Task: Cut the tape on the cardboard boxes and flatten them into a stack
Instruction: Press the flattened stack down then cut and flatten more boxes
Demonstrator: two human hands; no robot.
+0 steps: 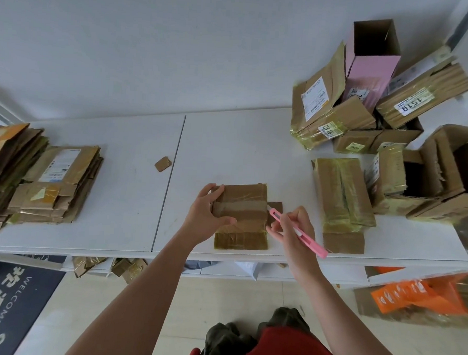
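The white surface [229,139] carries flattened boxes [51,184] stacked at left, a cardboard scrap [162,163], a taped box [242,213] near centre, and unopened boxes [380,109] heaped far right.

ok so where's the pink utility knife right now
In the head view the slim pink plastic utility knife is right of centre, held in the right hand, its tip at the right edge of the small taped brown cardboard box that the left hand grips.

stack [37,183] left, boxes [380,109] right

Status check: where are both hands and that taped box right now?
Left hand grips small brown taped cardboard box. Right hand holds pink utility knife, tip at box's right edge. Nothing blocking.
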